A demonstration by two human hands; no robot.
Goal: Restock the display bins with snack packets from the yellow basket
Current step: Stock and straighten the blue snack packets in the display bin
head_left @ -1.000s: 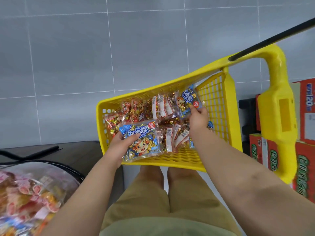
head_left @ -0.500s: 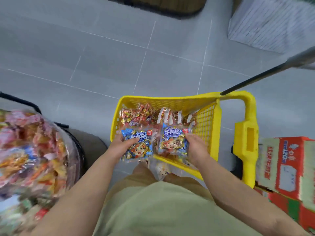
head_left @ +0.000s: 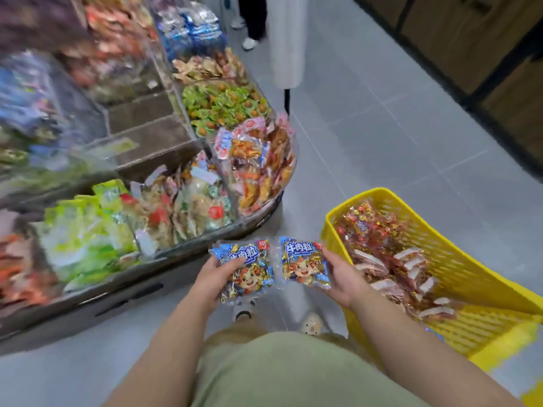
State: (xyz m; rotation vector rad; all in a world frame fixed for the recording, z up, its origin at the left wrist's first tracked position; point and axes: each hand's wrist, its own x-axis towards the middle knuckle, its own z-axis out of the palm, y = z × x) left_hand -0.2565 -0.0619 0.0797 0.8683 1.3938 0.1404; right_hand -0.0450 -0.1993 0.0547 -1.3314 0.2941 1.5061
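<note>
Blue packets [head_left: 249,277]: left hand [head_left: 212,279], right hand [head_left: 341,278]

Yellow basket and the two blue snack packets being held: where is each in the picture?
Yellow basket [head_left: 446,248]: head view, far mesh wall.
Left packet [head_left: 246,279]: head view, cartoon face on its front.
Right packet [head_left: 304,270]: head view, cartoon face on its front.

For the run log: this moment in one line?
left hand: blue cartoon snack packet; right hand: matching packet; yellow plastic basket: part-full
</note>
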